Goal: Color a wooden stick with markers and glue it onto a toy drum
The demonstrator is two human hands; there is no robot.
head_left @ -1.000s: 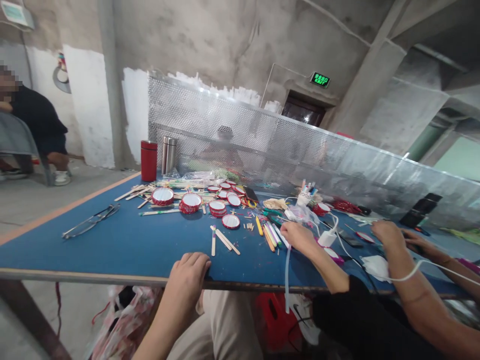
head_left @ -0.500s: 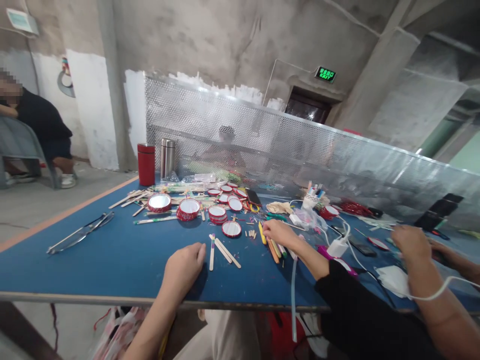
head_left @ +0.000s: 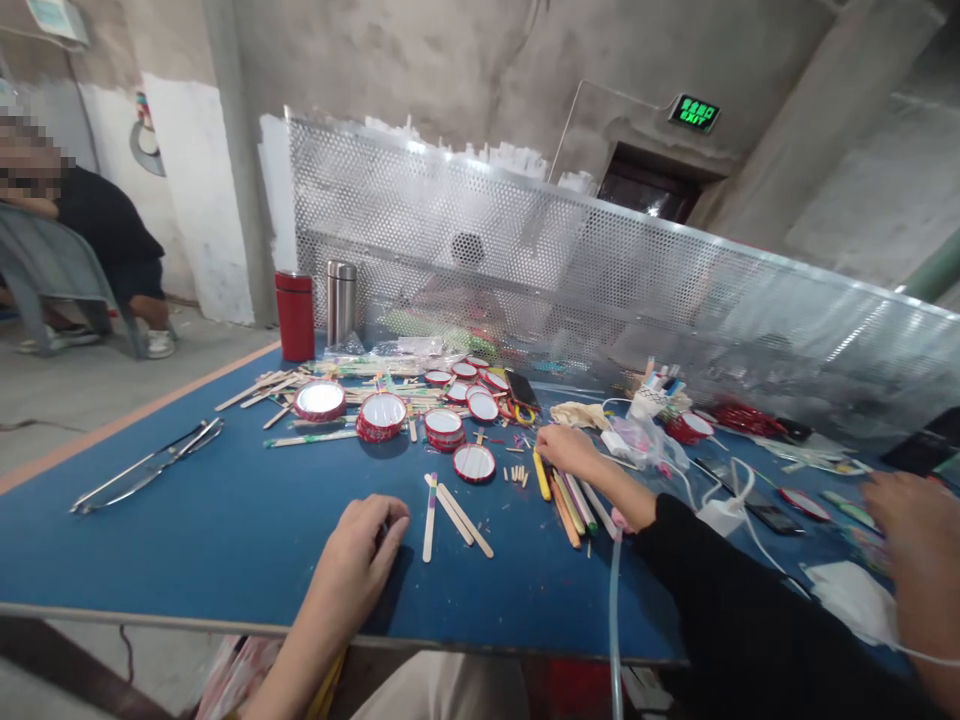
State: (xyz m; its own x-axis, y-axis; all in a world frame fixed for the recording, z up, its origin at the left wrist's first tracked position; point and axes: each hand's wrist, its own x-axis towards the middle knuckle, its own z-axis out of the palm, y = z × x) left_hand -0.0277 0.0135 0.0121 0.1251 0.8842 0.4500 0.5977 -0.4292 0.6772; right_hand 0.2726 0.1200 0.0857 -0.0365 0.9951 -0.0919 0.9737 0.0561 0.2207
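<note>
My left hand (head_left: 366, 545) rests on the blue table (head_left: 247, 530), fingers loosely curled and thumb apart, with nothing visible in it. Just right of it lie a craft stick with purple and yellow bands (head_left: 430, 515) and two plain craft sticks (head_left: 465, 518). My right hand (head_left: 574, 455), in a black sleeve, reaches over a row of coloured sticks (head_left: 577, 505). Its fingers are bent together just above a yellow stick (head_left: 541, 475); their tips are too small to show what they pinch. Tiny pale pieces (head_left: 516, 474) and a red-rimmed round disc (head_left: 474, 462) lie to its left.
Several stacked red-rimmed discs (head_left: 382, 412) and loose craft sticks fill the back. A red tumbler (head_left: 295, 318) and a steel flask (head_left: 341, 303) stand by a perforated metal screen (head_left: 420, 210). Glasses (head_left: 150, 465) lie left. At right are cables, a phone (head_left: 757, 505) and another person's hand (head_left: 911, 515).
The view has shifted slightly. My left thumb has moved away from the curled fingers. My right hand stays over the coloured sticks. The other person's hand appears farther right.
</note>
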